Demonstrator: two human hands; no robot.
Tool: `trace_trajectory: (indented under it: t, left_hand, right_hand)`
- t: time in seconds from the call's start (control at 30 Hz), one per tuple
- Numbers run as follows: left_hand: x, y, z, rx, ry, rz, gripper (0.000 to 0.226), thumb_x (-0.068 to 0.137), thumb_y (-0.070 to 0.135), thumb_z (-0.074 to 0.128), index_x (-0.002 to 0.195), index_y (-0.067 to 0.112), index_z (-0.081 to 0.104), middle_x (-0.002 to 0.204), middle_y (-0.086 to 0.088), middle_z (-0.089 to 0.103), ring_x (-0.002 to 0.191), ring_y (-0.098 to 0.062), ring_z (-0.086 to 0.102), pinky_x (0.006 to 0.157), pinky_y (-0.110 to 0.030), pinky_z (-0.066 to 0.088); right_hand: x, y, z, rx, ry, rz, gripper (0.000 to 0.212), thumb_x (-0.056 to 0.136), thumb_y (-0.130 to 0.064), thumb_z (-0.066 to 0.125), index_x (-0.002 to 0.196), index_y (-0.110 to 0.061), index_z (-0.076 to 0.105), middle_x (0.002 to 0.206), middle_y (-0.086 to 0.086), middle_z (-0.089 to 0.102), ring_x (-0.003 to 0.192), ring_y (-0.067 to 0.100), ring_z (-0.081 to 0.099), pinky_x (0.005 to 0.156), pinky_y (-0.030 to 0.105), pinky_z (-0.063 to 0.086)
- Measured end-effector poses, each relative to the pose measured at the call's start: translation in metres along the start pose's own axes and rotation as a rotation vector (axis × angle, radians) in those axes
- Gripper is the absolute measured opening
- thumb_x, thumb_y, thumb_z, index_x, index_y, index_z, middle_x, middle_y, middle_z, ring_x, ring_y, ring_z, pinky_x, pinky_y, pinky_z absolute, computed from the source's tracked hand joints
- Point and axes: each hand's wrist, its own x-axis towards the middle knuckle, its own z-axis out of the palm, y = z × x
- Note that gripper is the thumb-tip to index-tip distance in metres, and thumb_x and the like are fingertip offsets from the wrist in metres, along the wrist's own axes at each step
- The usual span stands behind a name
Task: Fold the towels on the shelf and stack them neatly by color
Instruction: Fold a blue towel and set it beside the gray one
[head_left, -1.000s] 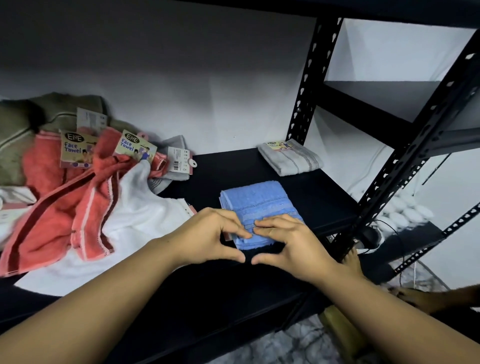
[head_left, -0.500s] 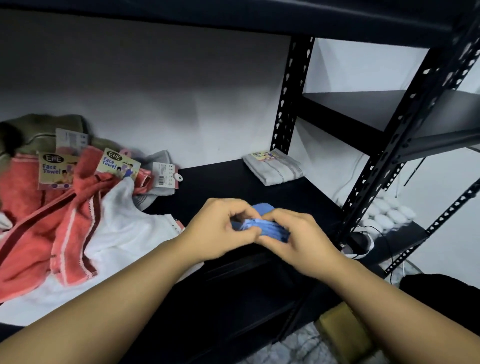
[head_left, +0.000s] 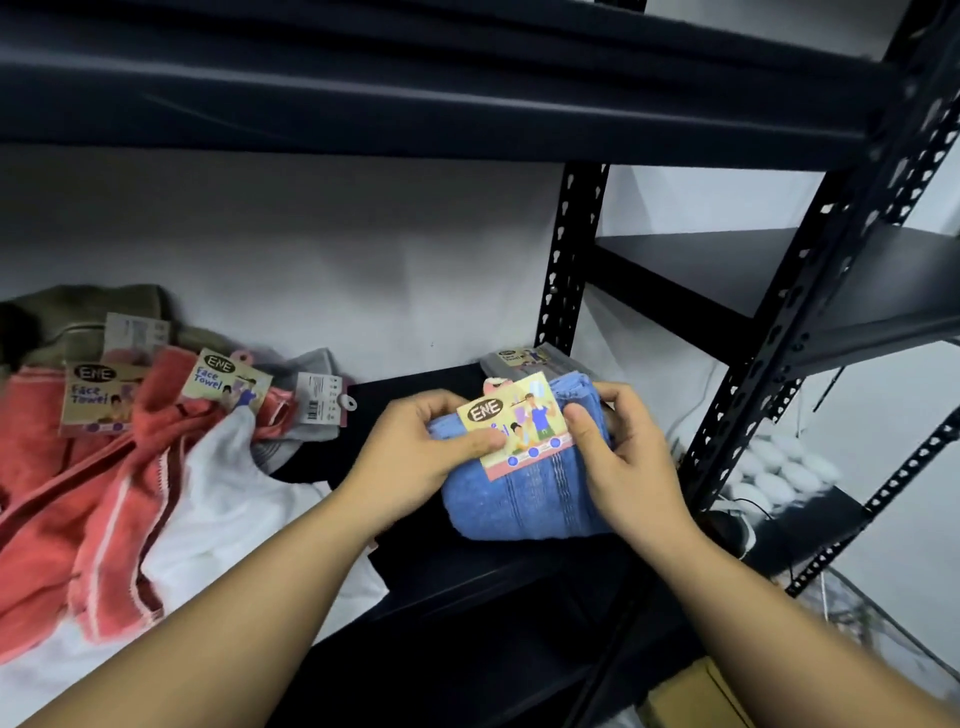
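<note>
A folded blue towel (head_left: 524, 499) with a yellow paper label (head_left: 514, 423) is held up above the black shelf (head_left: 467, 582). My left hand (head_left: 415, 457) grips its left end, thumb on the label. My right hand (head_left: 618, 457) grips its right end, thumb on the label's right edge. Behind the blue towel, a folded grey towel (head_left: 519, 361) lies at the shelf's back right, mostly hidden. To the left lies a loose heap: red towels (head_left: 78, 493), a white towel (head_left: 228, 509), a grey towel (head_left: 306, 415) and an olive one (head_left: 88, 306).
The black upper shelf (head_left: 415, 78) hangs low overhead. A perforated black upright (head_left: 566, 270) stands behind the grey towel, another (head_left: 810, 322) at the front right. White round objects (head_left: 779, 467) sit on a lower level at right.
The blue towel was lying flat under both hands; both hands have lifted and turned it, so its label now faces me. The view has tilted up.
</note>
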Motion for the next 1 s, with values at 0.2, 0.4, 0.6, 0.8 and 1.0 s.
trace_trajectory:
  t: [0.2, 0.4, 0.6, 0.8, 1.0]
  left_hand:
    - [0.016, -0.002, 0.033, -0.53, 0.299, -0.196, 0.043, 0.072, 0.011, 0.089, 0.107, -0.006, 0.072, 0.1, -0.021, 0.077, 0.097, -0.038, 0.075, 0.088, -0.048, 0.061]
    - [0.016, -0.034, 0.032, -0.259, 0.359, -0.162, 0.02, 0.099, 0.016, 0.062, 0.115, 0.025, 0.071, 0.111, 0.004, 0.078, 0.107, -0.018, 0.073, 0.098, -0.044, 0.056]
    - [0.028, -0.056, 0.014, 0.259, 0.494, -0.107, 0.022, 0.1, 0.025, 0.061, 0.121, 0.027, 0.061, 0.101, 0.019, 0.068, 0.091, 0.005, 0.064, 0.073, -0.01, 0.044]
    - [0.063, -0.08, -0.015, 0.39, 0.475, -0.289, 0.051, 0.079, 0.044, 0.076, 0.117, 0.017, 0.056, 0.1, 0.004, 0.071, 0.093, -0.019, 0.07, 0.079, -0.038, 0.058]
    - [0.05, -0.092, -0.019, 0.688, 0.296, -0.202, 0.059, 0.09, 0.031, 0.071, 0.144, 0.013, 0.053, 0.141, -0.008, 0.058, 0.131, -0.022, 0.055, 0.107, -0.024, 0.038]
  right_hand:
    - [0.017, 0.011, 0.011, 0.029, 0.005, 0.069, 0.031, 0.088, -0.039, 0.079, 0.11, -0.035, 0.058, 0.108, -0.012, 0.073, 0.096, 0.0, 0.071, 0.081, 0.026, 0.056]
    - [0.048, 0.039, 0.029, 0.007, 0.013, 0.094, 0.049, 0.089, -0.034, 0.08, 0.128, -0.036, 0.05, 0.116, -0.022, 0.065, 0.099, -0.013, 0.064, 0.082, 0.013, 0.049]
    - [0.065, 0.058, 0.049, -0.006, -0.184, 0.05, 0.057, 0.094, -0.013, 0.073, 0.141, -0.034, 0.048, 0.129, -0.034, 0.052, 0.11, -0.03, 0.048, 0.085, -0.005, 0.036]
    - [0.096, 0.079, 0.066, -0.159, -0.297, 0.101, 0.076, 0.086, -0.023, 0.079, 0.148, -0.034, 0.036, 0.123, -0.027, 0.054, 0.116, 0.003, 0.056, 0.091, 0.016, 0.043]
    - [0.095, 0.103, 0.064, -0.335, -0.386, 0.035, 0.078, 0.085, -0.044, 0.079, 0.152, -0.025, 0.044, 0.146, -0.006, 0.052, 0.133, 0.009, 0.049, 0.113, 0.026, 0.039]
